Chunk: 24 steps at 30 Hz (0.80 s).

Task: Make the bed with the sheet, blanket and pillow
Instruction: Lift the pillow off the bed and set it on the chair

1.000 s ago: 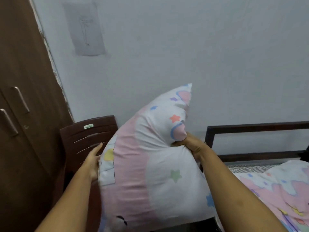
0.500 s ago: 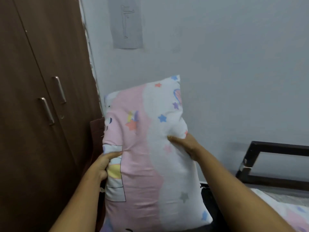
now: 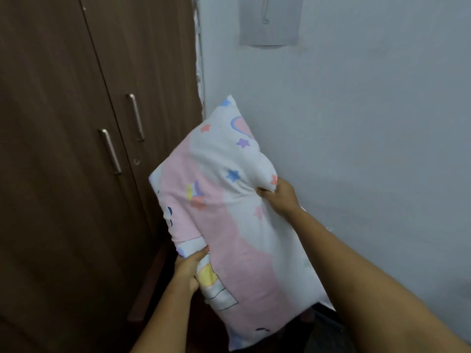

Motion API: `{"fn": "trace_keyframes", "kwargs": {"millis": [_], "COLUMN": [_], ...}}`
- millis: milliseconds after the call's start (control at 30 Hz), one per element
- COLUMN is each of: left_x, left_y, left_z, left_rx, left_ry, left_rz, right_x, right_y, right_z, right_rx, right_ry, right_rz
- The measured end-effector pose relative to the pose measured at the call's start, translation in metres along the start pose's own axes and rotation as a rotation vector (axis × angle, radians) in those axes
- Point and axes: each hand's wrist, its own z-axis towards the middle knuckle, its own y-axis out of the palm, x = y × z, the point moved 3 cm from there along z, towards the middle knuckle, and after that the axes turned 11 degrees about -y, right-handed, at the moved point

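Head view: the pillow (image 3: 237, 225), in a white and pink case printed with coloured stars, is held in the air at the centre of the frame. It stands on end and is tilted, with its upper corner leaning far and right toward the wall (image 3: 369, 123). It sits between the wardrobe (image 3: 63, 149) on the left and that wall on the right. The left hand (image 3: 188, 270) holds the pillow's left edge low down. Its thumb lies on the near face and its fingers are hidden behind, so the grip is clamped on the case. The right hand (image 3: 279, 196) holds the right edge higher up, its fingers curled into a bunched fold of fabric, so this grip is likewise clamped on the pillow. Both forearms are bare and enter from the near edge of the frame. The wardrobe is dark brown with a wood grain and shows two doors. Each door carries a vertical metal bar, the left handle (image 3: 110, 151) lower than the right handle (image 3: 135, 117), and a small round lock (image 3: 136, 161) sits below the right one. The wall is pale grey-blue. A grey paper sheet (image 3: 271, 21) is fixed high on it, cut by the top edge, and its faint markings are unreadable. A dark brown object (image 3: 150, 284) lies low beside the wardrobe, partly hidden, and its identity cannot be told. Whether the pillow's lower end touches anything also cannot be told.
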Motion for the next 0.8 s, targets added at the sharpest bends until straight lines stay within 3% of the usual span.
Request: {"fn": "trace_keyframes", "kwargs": {"millis": [333,500,600,700,767,800], "left_x": [-0.047,-0.058,-0.038,0.000,0.043,0.067], "left_y": [0.033,0.037,0.030,0.043,0.068,0.083], "left_z": [0.052,0.094,0.120,0.138,0.156,0.167], "left_rx": [-0.080,-0.078,-0.026,-0.233,-0.297,-0.263], "left_ry": [-0.251,-0.435,-0.575,-0.760,-0.559,-0.322], "left_rz": [0.148,0.285,0.625,1.221,1.487,1.537], "right_x": [0.004,0.033,0.056,0.080,0.101,0.111], "right_y": [0.094,0.141,0.162,0.175,0.183,0.185], "right_z": [0.088,0.115,0.142,0.169,0.182,0.184], "right_rx": [-0.328,-0.465,-0.525,-0.620,-0.675,-0.698], "right_ry": [-0.247,-0.261,-0.189,-0.087,-0.034,-0.019], "right_rz": [-0.561,-0.692,-0.667,-0.680,-0.733,-0.751]}}
